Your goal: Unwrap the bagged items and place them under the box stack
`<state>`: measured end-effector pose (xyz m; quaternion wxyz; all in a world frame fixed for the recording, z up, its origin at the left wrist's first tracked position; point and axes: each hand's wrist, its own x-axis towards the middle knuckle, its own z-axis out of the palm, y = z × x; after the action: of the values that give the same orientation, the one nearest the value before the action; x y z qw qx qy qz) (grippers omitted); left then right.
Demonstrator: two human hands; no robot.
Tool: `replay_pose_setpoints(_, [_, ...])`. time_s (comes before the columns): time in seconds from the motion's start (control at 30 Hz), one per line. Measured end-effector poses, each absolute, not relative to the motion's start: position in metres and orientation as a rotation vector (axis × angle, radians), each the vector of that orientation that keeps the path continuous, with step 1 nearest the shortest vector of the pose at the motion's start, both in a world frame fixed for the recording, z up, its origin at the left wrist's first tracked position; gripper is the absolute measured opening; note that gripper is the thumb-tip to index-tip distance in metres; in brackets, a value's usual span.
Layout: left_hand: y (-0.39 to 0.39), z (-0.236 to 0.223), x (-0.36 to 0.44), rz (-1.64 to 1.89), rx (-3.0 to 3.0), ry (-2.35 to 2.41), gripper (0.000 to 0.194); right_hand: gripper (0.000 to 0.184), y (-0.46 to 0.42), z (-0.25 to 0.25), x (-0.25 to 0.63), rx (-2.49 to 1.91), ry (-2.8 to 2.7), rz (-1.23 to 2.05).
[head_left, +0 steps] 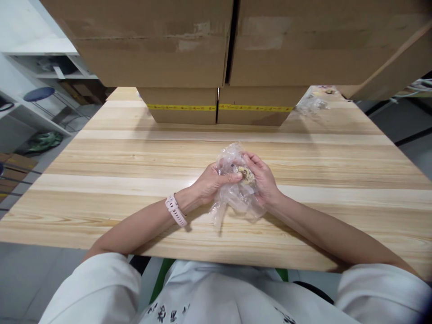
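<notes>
Just above the wooden table (141, 207), both of my hands hold a crumpled clear plastic bag (232, 198). Its loose ends hang down toward the tabletop. A small, roundish, pale yellow and brown lump (248, 175) shows at the bag between my hands; its kind cannot be made out. My left hand (211, 182), with a pink watch band (175, 210) at the wrist, grips the bag from the left, its thumb pressed against the lump. From the right, the curled fingers of my right hand (265, 180) close round the bag and the lump. The plastic partly covers the fingertips.
Large cardboard boxes (151, 45) loom over the table's far side, with smaller boxes (184, 108) bearing yellow tape below them. More crumpled clear plastic (312, 105) lies at the far right. A blue stool (39, 93) and white shelving (43, 49) stand off to the left.
</notes>
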<state>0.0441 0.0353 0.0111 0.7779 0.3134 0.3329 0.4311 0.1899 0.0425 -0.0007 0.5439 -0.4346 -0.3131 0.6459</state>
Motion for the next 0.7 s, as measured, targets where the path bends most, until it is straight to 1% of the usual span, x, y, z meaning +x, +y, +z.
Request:
replay_pose_setpoints(0.2, [0.038, 0.012, 0.040, 0.858, 0.687, 0.690, 0.046, 0.048, 0.045, -0.005, 0.195, -1.104, -0.919, 1.304])
replay_pose_setpoints(0.33, [0.038, 0.015, 0.038, 0.773, 0.683, 0.648, 0.048, 0.045, 0.047, -0.008, 0.199, -1.197, -1.010, 1.223])
replay_pose_setpoints(0.4, [0.039, 0.015, 0.038, 0.743, 0.684, 0.640, 0.046, 0.044, 0.048, -0.009, 0.200, -1.197, -1.003, 1.255])
replay_pose_setpoints(0.5, [0.041, 0.017, 0.038, 0.757, 0.675, 0.637, 0.044, 0.047, 0.049, -0.010, 0.198, -1.161, -0.943, 1.391])
replay_pose_setpoints(0.7, [0.058, 0.020, 0.033, 1.025, 0.626, 0.658, 0.037, 0.065, 0.044, -0.001, 0.192, -0.970, -0.881, 1.631])
